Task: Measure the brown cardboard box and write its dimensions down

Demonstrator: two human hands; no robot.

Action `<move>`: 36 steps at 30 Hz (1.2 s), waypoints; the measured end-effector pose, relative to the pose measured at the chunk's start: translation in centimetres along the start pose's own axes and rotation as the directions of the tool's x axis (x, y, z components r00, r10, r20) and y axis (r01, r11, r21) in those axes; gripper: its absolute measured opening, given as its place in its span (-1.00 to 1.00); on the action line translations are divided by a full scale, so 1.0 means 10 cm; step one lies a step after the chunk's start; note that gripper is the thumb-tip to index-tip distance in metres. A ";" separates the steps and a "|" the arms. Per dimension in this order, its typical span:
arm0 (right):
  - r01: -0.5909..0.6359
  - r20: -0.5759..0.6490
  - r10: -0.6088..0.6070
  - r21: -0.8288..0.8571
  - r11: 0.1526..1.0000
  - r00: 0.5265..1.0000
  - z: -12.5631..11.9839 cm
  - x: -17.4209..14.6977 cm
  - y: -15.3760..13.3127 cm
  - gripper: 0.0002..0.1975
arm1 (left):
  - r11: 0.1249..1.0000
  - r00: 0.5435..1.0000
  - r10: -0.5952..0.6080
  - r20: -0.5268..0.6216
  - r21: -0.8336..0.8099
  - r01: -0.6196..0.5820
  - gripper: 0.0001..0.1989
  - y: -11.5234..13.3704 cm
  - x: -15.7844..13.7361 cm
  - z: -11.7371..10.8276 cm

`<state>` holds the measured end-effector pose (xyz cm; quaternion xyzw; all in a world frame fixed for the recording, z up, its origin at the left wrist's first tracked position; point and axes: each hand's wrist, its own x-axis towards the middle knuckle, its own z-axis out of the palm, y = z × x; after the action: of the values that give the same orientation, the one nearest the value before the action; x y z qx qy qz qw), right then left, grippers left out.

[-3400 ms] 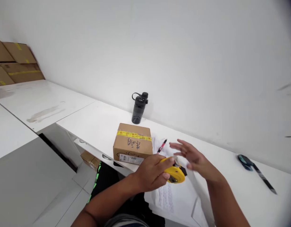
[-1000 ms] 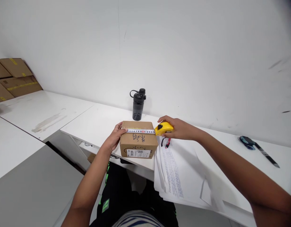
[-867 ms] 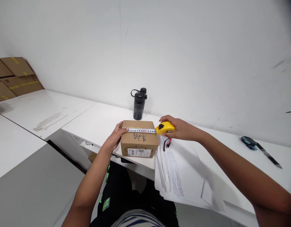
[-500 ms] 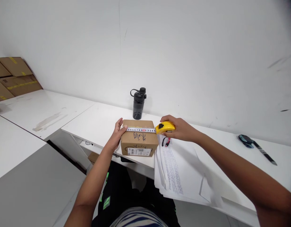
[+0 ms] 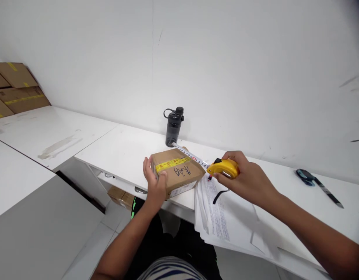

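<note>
A small cardboard box [image 5: 182, 173] with yellow tape and black handwriting on top sits at the table's front edge, turned at an angle. My left hand [image 5: 156, 182] grips its left end, thumb on the top and fingers along the side. In my right hand [image 5: 240, 173] is a yellow tape measure [image 5: 224, 168], held to the right of the box. Its white blade [image 5: 194, 157] sticks out to the upper left above the box's far edge, the free end close to the bottle's base.
A black water bottle [image 5: 173, 128] stands behind the box near the wall. Papers [image 5: 226, 217] with a black strap [image 5: 219, 195] lie to the right, overhanging the edge. Farther right is a dark, long-handled object [image 5: 319, 186]. Cardboard boxes [image 5: 22, 95] are stacked far left.
The box has turned on the table, and the tape blade has come away from its top. My left thumb has left the blade. My right hand has moved right and nearer.
</note>
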<state>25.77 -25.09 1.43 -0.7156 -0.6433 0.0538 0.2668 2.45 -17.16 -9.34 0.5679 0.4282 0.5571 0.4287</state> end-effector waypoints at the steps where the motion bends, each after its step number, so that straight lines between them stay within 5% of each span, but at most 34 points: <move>1: -0.007 0.004 0.008 -0.021 1.000 1.000 0.02 -0.03 -0.04 -0.66 | 0.987 0.988 0.135 -0.080 0.100 -0.127 -0.34 0.02 -0.11 0.07; 3: -0.010 0.009 0.011 -0.040 0.999 1.000 0.07 -0.10 -0.10 -0.67 | 0.899 0.918 0.371 -0.140 0.300 -0.318 -0.37 0.06 -0.27 0.18; 5: 0.000 0.001 0.000 -0.051 0.999 1.000 0.10 -0.16 -0.15 -0.67 | 0.849 0.902 0.422 -0.088 0.387 -0.360 -0.41 0.11 -0.33 0.20; 9: 0.017 0.006 -0.016 -0.080 0.997 1.000 0.15 -0.26 -0.16 -0.65 | 0.893 0.945 0.315 -0.085 0.365 -0.265 -0.59 0.24 -0.08 -0.05; 12: 0.023 0.015 -0.022 -0.084 0.996 1.000 0.18 -0.26 -0.17 -0.64 | 0.960 0.990 0.117 0.077 0.246 -0.133 -0.62 0.36 0.33 -0.34; 16: 0.060 0.037 -0.057 -0.100 0.993 0.998 0.20 -0.22 -0.21 -0.66 | 0.986 0.905 -0.056 0.421 0.169 -0.018 -0.40 0.42 0.72 -0.54; 19: 0.089 0.054 -0.083 -0.109 0.990 0.995 0.19 -0.20 -0.23 -0.67 | 0.986 0.844 -0.125 0.522 0.163 0.045 -0.30 0.38 0.77 -0.52; 25: 0.115 0.053 -0.110 -0.109 0.987 0.993 0.19 -0.21 -0.20 -0.68 | 0.977 0.812 -0.193 0.551 0.036 0.208 -0.38 0.28 0.69 -0.43; 36: 0.145 0.095 -0.135 -0.105 0.984 0.986 0.29 -0.04 -0.25 -0.66 | 0.974 0.806 -0.174 0.566 -0.021 0.226 -0.43 0.22 0.72 -0.43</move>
<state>22.24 -24.47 0.01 -0.6795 -0.7049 0.0300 0.2011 -1.76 -10.76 -5.25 0.6386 0.3161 0.3357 0.6160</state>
